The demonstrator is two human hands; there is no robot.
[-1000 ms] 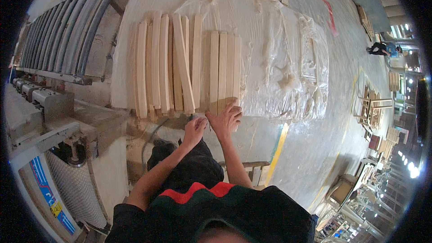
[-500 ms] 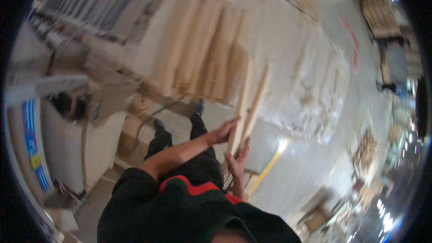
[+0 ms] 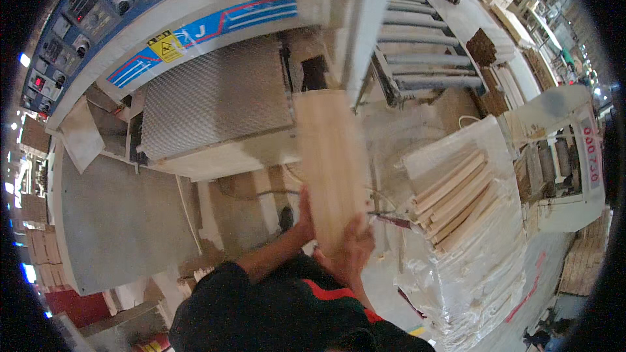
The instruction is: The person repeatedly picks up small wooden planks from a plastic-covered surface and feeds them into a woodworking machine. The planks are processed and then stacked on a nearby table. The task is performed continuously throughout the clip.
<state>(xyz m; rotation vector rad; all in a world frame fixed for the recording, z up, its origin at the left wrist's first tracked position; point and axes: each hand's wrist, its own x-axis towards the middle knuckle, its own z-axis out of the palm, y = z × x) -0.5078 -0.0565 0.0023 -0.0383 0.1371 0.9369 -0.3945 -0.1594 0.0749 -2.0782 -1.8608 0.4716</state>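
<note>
Upright in front of my body are pale wooden boards (image 3: 334, 163), a broad face toward me with faint lengthwise seams. Their far end is near the side of a large machine (image 3: 225, 146). My left hand (image 3: 304, 216) presses against their left edge, fingers pointing up. Around their lower right side my right hand (image 3: 352, 246) closes, close to my body. Motion blur hides how many boards are in my grip.
A textured feed belt (image 3: 215, 91) lies under the machine's blue-striped front, with a control panel (image 3: 85, 13) at left. A roller conveyor (image 3: 424, 45) stands beyond. At right, more wooden boards (image 3: 456, 199) lie on a plastic-wrapped stack (image 3: 469, 280). A grey panel (image 3: 124, 221) stands at left.
I have turned left from the wrapped stack to face the machine. The boards came along in both hands and now show a broad face instead of two narrow edges.
</note>
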